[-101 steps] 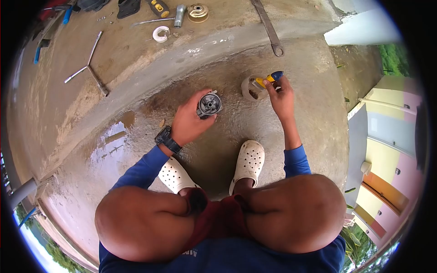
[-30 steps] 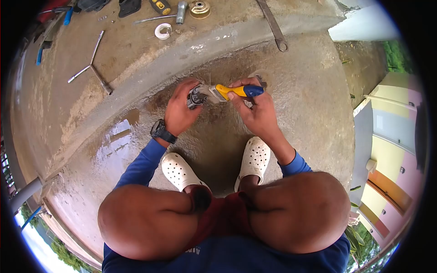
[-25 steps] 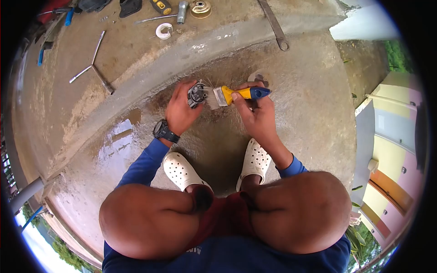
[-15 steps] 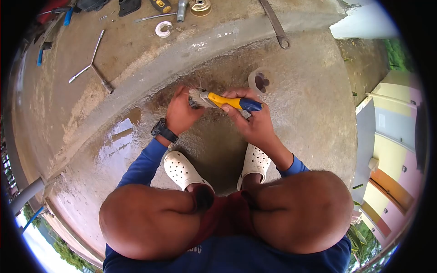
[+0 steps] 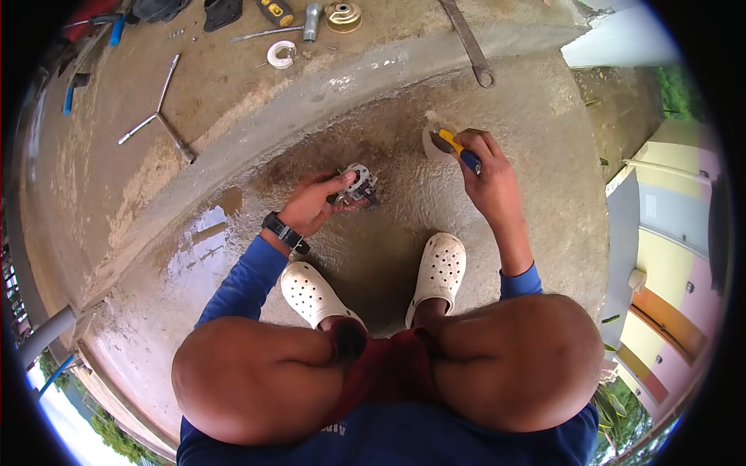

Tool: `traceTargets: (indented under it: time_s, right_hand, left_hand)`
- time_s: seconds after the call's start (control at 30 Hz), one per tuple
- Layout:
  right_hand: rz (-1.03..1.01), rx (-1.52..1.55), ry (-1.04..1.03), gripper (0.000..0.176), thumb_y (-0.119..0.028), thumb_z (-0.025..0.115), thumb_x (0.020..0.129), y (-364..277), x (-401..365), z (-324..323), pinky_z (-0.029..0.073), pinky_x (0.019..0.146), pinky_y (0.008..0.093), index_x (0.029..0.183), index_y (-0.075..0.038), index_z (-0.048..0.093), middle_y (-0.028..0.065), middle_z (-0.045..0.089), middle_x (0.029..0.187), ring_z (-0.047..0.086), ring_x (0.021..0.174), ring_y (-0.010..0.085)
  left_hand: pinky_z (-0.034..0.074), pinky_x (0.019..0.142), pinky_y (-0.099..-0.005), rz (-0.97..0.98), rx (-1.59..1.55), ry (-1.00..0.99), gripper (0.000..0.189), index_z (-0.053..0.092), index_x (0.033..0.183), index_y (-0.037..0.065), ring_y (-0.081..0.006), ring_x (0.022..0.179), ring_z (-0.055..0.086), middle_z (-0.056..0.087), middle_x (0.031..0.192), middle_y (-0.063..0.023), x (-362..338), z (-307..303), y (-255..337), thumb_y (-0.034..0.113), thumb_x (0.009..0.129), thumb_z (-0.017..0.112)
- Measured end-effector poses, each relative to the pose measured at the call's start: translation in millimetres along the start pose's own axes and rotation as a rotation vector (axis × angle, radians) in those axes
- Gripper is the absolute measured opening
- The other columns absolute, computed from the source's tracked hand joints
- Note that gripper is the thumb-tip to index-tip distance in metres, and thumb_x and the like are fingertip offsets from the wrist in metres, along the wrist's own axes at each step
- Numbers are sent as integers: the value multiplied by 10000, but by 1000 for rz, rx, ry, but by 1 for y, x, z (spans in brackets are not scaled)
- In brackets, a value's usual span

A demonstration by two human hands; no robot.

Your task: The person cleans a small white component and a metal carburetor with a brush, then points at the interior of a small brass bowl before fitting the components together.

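Between the thumb and fingers of my left hand [image 5: 315,203] is a small metal part [image 5: 359,183] with a round, flat grey face and darker pieces along its lower side. My right hand [image 5: 491,167] grips a paintbrush [image 5: 460,149] with a yellow and dark blue handle. The brush's pale bristles point up and left, over a round container [image 5: 432,147] that is mostly hidden by the brush and hand. The two hands are well apart, and the brush does not touch the metal part.
On the raised concrete step lie a three-armed wrench [image 5: 160,114], a white ring [image 5: 280,54], a socket [image 5: 311,23], a brass-coloured round part [image 5: 343,17] and a long flat wrench [image 5: 468,43]. White clogs [image 5: 441,268] stand on the wet floor below my hands.
My right hand has moved the brush away from my left hand, rightward to the round container. My left hand has turned and shifted slightly, and the metal part now shows clearly.
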State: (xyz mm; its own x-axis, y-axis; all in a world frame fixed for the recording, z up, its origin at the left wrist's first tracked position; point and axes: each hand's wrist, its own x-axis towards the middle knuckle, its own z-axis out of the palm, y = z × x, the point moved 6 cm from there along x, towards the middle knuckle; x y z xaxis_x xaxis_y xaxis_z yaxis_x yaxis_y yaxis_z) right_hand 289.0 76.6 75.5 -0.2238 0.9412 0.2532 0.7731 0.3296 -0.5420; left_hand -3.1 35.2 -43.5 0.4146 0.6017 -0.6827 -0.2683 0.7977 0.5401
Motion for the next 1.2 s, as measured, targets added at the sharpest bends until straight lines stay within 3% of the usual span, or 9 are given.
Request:
traceTargets:
  time_s: [0.13,0.23,0.73,0.8,0.9,0.97,1.1,1.17,1.2]
  right_hand:
    - [-148,-130,-64,239,-28,737,947,2,-6,11,591,895,431,1178,-66,693,113,716,1193,712,1065,369]
    - [58,2,-40,249,-26,729,942,8,-12,9,587,925,430,1183,-80,700,111,716,1217,705,1100,358]
    - [-115,-155,-206,669,-54,753,866,-62,-8,-10,477,1142,486,1495,-113,533,168,546,1478,516,1402,403]
    - [-13,224,-316,774,-166,848,834,-74,-14,14,470,1142,505,1525,-113,504,183,560,1460,522,1389,421]
    - [-7,250,-316,896,-241,920,780,-80,-23,56,480,1128,509,1545,-101,476,199,573,1440,530,1377,433]
    - [-170,191,-198,910,-238,937,757,-82,-18,59,512,1094,496,1524,-56,482,206,580,1427,580,1316,454]
    - [51,333,-114,842,-171,955,771,-83,-2,32,550,1055,418,1473,-11,518,199,633,1412,648,1302,312]
    - [24,874,192,845,-159,958,758,-78,-8,29,565,1034,414,1457,0,512,187,659,1368,682,1242,360]
    - [-123,389,-76,873,-155,968,762,-99,2,25,559,1044,404,1472,13,489,183,647,1399,685,1255,319]
  left_hand:
    - [596,887,-407,104,-63,-10,467,537,1515,102,-365,1145,728,678,1322,-101,-11,18,5,278,1095,640]
    - [593,889,-440,86,-98,-60,445,523,1524,148,-387,1153,722,675,1345,-106,-3,10,-1,310,1116,593]
    - [602,924,-457,31,-441,-354,497,522,1477,1,-394,1149,714,651,1391,-268,6,26,-13,350,1142,412]
    - [599,945,-454,36,-432,-341,534,499,1504,-13,-386,1140,715,642,1413,-271,0,35,-10,365,1143,390]
    - [576,1013,-469,-44,-410,-246,560,495,1516,-11,-380,1109,716,639,1412,-280,-13,64,0,391,1145,373]
    - [546,1061,-490,-24,-416,-265,587,504,1511,-6,-384,1146,702,642,1412,-271,-4,60,-9,431,1139,382]
    - [497,1117,-504,-71,-573,-377,651,501,1509,33,-397,1282,644,644,1407,-228,-6,59,1,545,1111,452]
    - [503,1111,-471,-6,-602,-371,767,475,1529,15,-343,1288,648,638,1415,-216,-7,67,9,635,1077,475]
    - [497,1111,-450,17,-694,-357,807,477,1531,-1,-332,1297,643,641,1410,-213,-8,74,13,662,1070,461]
